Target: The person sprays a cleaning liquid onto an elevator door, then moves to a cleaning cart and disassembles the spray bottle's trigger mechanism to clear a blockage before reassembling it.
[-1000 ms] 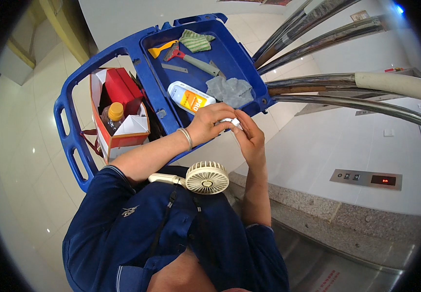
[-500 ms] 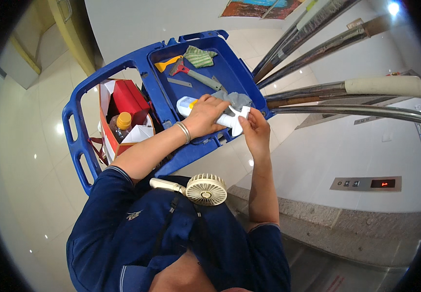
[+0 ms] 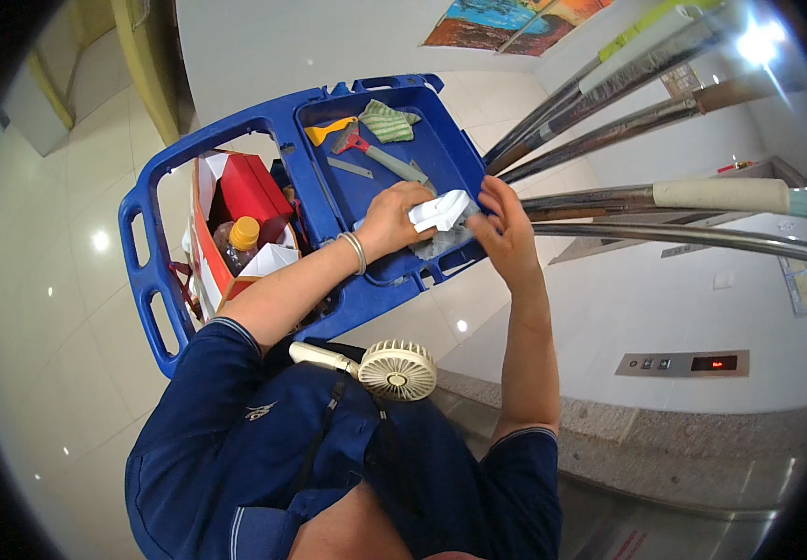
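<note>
My left hand (image 3: 391, 218) is closed around a white spray bottle (image 3: 443, 211), whose trigger head points toward my right. Most of the bottle's body is hidden behind that hand. Just right of the trigger head, my right hand (image 3: 506, 231) is open, its fingers apart and nothing in them. A crumpled grey cloth (image 3: 441, 245) lies beneath the bottle in the blue cart tray (image 3: 329, 201). Farther back in the tray are a scraper (image 3: 380, 154) with a red and grey handle, a yellow scraper (image 3: 331, 131), a flat metal blade (image 3: 349, 168) and a green striped cloth (image 3: 389, 122).
Left of the tray, an open cart frame (image 3: 129, 219) surrounds a red and white bag (image 3: 206, 201) and a yellow-capped bottle (image 3: 243, 235). Several long poles (image 3: 599, 199) jut out at the right. A handheld fan (image 3: 397, 370) hangs at my chest. A wall panel (image 3: 683, 363) shows lower right.
My right hand has come off the spray head and moved slightly right, its fingers opening. The bottle has turned in my left hand, so its head now shows from another side.
</note>
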Motion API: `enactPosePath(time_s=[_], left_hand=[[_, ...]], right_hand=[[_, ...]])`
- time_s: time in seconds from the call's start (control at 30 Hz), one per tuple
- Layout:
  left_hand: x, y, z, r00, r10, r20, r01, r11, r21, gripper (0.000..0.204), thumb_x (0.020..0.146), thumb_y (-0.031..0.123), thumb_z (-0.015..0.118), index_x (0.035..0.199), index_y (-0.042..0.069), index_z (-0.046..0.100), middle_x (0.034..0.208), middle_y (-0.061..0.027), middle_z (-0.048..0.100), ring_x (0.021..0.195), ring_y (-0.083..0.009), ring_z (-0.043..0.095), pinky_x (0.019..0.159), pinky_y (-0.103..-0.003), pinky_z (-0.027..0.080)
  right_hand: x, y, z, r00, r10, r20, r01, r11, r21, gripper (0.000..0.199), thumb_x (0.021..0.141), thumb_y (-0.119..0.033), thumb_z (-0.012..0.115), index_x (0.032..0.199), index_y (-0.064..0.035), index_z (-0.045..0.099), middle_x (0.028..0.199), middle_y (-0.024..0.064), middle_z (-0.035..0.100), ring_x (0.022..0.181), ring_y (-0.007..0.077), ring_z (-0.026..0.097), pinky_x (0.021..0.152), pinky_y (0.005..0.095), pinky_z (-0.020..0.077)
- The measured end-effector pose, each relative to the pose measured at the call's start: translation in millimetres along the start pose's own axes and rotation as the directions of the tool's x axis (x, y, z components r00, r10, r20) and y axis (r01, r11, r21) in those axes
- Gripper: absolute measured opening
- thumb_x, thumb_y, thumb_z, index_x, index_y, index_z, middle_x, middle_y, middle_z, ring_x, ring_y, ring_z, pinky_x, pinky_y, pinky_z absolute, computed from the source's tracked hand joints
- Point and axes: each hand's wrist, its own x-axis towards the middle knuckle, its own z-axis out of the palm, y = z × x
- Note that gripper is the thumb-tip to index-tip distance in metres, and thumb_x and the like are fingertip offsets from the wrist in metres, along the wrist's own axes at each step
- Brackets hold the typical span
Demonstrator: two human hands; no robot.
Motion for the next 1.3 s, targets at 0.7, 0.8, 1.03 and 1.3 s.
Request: enactPosePath(time_s=[0.7,0.8,1.03,1.3], left_hand=[[-9.7,-9.9,-19.3,0.984,-0.139,-0.107,0.125,0.984,-0.123,0.032,0.068,0.018,0.078,0.094,0.004,0.067,0.095,-0.0101,0.066,0.096,-0.0290,0.061,0.084,-0.038,0.049],[-12.3,-17.1,-25.5,0.966,-0.171,-0.192,0.134,0.973,-0.189,0.031,0.067,0.016,0.077,0.093,0.004,0.067,0.096,-0.0107,0.066,0.097,-0.0293,0.061,0.085,-0.038,0.048],[-21.7,-21.0,-23.7,0.950,-0.091,-0.298,0.056,0.991,-0.123,0.032,0.067,0.012,0.075,0.096,0.004,0.066,0.097,-0.0112,0.064,0.095,-0.0311,0.059,0.084,-0.039,0.049],[-23.9,-21.1,-26.4,0.950,-0.063,-0.305,0.018,0.989,-0.149,0.033,0.067,0.014,0.080,0.095,0.004,0.065,0.095,-0.0117,0.064,0.092,-0.0296,0.061,0.080,-0.037,0.050]], right_hand=[[67.1,-57.0,31.4,0.663,-0.446,0.601,0.748,0.362,-0.556,0.043,0.072,-0.007,0.070,0.114,-0.0068,0.059,0.115,0.0139,0.060,0.116,0.0323,0.053,0.097,0.0408,0.0394],[68.6,-71.0,39.7,0.779,-0.419,0.467,0.617,0.642,-0.455,0.042,0.074,-0.012,0.071,0.113,-0.0053,0.058,0.114,0.0148,0.061,0.113,0.0348,0.054,0.094,0.0402,0.0427],[64.9,-85.5,74.8,0.983,-0.092,0.157,0.181,0.606,-0.775,0.059,0.074,-0.048,0.073,0.099,0.0036,0.058,0.103,0.0222,0.060,0.093,0.0358,0.060,0.076,0.0432,0.0484],[81.1,-79.2,51.4,0.846,-0.200,0.494,0.462,0.737,-0.493,0.028,0.068,0.011,0.064,0.093,-0.0016,0.065,0.092,0.0118,0.061,0.090,0.0300,0.060,0.081,0.0356,0.0468]])
